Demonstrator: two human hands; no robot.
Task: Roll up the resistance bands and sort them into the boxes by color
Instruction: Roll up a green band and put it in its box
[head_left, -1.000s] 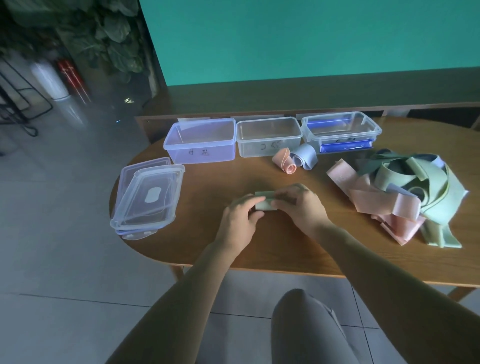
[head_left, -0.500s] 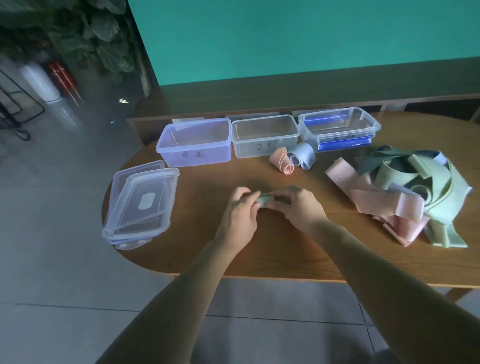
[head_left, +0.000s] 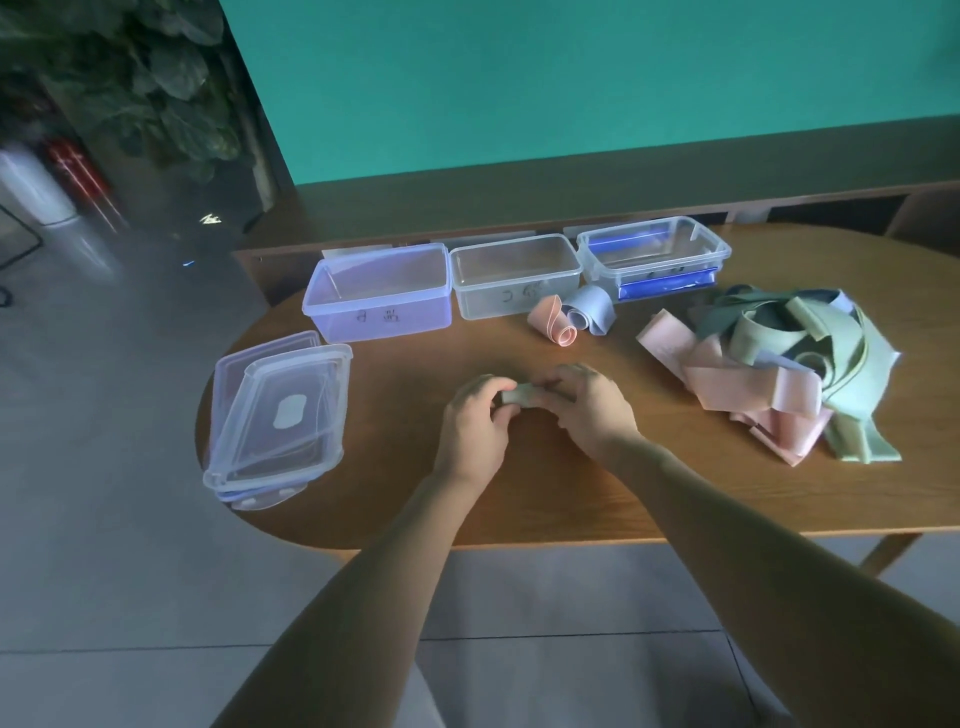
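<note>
Mostly hidden: green band roll (head_left: 521, 396), gripped between curled hands, left (head_left: 475, 423), right (head_left: 592, 413).

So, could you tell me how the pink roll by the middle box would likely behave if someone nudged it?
The pink roll would probably roll or skid, as it lies on its side on the smooth table. Its outer end looks loose, so it may unwind. It seems soft and light, like the floppy pile.

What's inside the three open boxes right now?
No bands show in the left box or middle box. The right box shows only something blue low inside; what it is, I cannot tell.
</note>
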